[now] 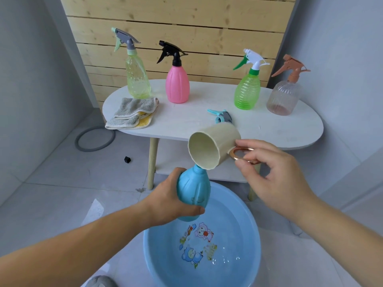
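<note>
The left hand (172,200) wraps its fingers round the blue bottle (193,193), holding it tilted over the near basin (251,224). The right hand (271,172) pinches the copper handle of the cream cup (213,147) between thumb and fingertips, the other fingers loosely curled. The cup lies tipped almost flat, its rim touching the bottle's narrow open neck. That neck is small against the wide rim — water may well run down the outside instead. A thin pinch could also let the cup swing. The spray head (220,116) lies on the table (290,129) behind.

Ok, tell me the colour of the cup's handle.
The handle is shiny rose-gold, seen best in the head view.
</note>
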A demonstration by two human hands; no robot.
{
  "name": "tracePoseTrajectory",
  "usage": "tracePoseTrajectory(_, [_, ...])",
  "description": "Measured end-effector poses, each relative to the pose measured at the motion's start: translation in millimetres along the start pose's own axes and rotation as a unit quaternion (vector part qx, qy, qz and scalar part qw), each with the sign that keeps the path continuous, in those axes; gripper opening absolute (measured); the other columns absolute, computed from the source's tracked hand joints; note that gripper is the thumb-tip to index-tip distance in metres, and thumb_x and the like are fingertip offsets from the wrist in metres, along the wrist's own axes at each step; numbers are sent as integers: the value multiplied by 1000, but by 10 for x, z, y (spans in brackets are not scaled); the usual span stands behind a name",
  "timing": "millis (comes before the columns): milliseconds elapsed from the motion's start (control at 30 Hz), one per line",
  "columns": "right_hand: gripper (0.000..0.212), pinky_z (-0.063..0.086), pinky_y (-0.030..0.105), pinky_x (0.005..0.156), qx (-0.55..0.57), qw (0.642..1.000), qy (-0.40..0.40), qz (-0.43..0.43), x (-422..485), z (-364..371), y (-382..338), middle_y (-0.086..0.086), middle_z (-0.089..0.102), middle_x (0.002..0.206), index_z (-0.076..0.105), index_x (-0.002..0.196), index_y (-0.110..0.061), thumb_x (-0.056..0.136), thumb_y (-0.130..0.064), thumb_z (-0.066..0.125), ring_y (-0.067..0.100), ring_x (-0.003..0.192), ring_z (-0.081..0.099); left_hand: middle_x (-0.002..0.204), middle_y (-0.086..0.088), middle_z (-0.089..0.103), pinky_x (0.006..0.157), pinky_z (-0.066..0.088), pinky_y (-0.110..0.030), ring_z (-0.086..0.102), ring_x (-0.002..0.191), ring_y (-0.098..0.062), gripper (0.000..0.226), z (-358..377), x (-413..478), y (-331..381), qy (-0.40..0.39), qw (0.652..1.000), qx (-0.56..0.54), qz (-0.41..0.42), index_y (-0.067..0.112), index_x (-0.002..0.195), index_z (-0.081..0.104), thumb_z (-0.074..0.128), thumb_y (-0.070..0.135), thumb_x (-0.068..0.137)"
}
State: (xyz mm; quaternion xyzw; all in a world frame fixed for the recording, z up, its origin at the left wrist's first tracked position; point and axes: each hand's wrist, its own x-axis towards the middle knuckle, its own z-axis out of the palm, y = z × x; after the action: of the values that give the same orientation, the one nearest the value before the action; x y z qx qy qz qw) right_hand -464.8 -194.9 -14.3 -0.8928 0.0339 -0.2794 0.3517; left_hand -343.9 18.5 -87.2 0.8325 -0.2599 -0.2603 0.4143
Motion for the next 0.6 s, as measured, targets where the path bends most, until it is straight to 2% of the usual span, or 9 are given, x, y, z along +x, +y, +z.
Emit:
tracePoseTrajectory(67, [25, 50, 27, 92, 50, 989, -26, 136, -8, 103, 91, -7, 74, 105, 72, 79, -17, 93, -35, 62, 2, 99, 67, 110, 12, 63, 81, 62, -32, 65, 98, -9, 80, -14, 3, -50, -3, 1000, 9, -9, 39, 126, 44, 96, 34, 65])
tracePoseTrajectory(100, [29, 51, 35, 92, 81, 974, -50, 206, -8, 172, 176, 0, 75, 96, 72, 81, -14, 94, -37, 59, 9, 95, 70, 110, 12, 62, 80, 62, -31, 65, 98, -9, 80, -25, 4, -88, -6, 1000, 15, -15, 39, 126, 44, 96, 34, 66])
tracePoseTrajectory(167, [37, 53, 46, 95, 171, 922, -89, 336, -29, 361, 408, 12, 74, 92, 70, 89, -2, 97, -36, 57, 22, 86, 75, 110, 10, 64, 81, 62, -33, 66, 98, -10, 80, -40, 7, -184, -9, 999, 19, -31, 39, 127, 44, 96, 33, 66])
tracePoseTrajectory(267, [33, 56, 44, 94, 222, 849, -134, 461, -139, 668, 792, 13, 66, 92, 68, 96, -2, 96, -33, 59, 31, 81, 75, 113, 8, 65, 82, 62, -34, 67, 100, -12, 84, -34, 16, -326, -7, 998, 10, -56, 40, 131, 45, 96, 33, 65])
tracePoseTrajectory(333, [31, 56, 46, 93, 185, 838, -159, 488, -251, 860, 1068, 12, 64, 88, 66, 88, -6, 92, -36, 62, 32, 79, 74, 113, 8, 65, 83, 62, -34, 67, 100, -12, 84, 3, 25, -397, -7, 997, 17, -68, 38, 132, 45, 96, 32, 66])
tracePoseTrajectory(400, [30, 57, 47, 91, 120, 847, -180, 485, -353, 1056, 1361, 8, 61, 75, 64, 76, -11, 88, -38, 61, 29, 73, 74, 111, 7, 66, 86, 62, -37, 68, 99, -12, 82, 60, 34, -459, -16, 997, 17, -79, 37, 130, 45, 97, 31, 66])
tracePoseTrajectory(467, [32, 57, 38, 73, 64, 864, -204, 456, -421, 1220, 1578, 6, 54, 66, 59, 69, -15, 93, -36, 59, 23, 63, 61, 110, 8, 67, 86, 62, -35, 69, 98, -10, 81, 124, 42, -519, -27, 996, 15, -78, 38, 128, 45, 97, 30, 65])
tracePoseTrajectory(533, [34, 35, 29, 55, 26, 882, -230, 411, -471, 1388, 1739, 2, 43, 63, 54, 68, -17, 97, -34, 57, 17, 59, 41, 111, 10, 67, 85, 62, -33, 69, 98, -8, 80, 198, 75, -588, -34, 996, 8, -80, 43, 124, 46, 97, 31, 65])
tracePoseTrajectory(600, [40, 24, 31, 53, -1, 899, -248, 362, -548, 1536, 1873, 0, 34, 60, 46, 62, -17, 98, -32, 56, 17, 57, 32, 114, 10, 66, 85, 62, -33, 68, 101, -9, 80, 262, 76, -653, -40, 996, 2, -82, 46, 123, 45, 97, 32, 64])
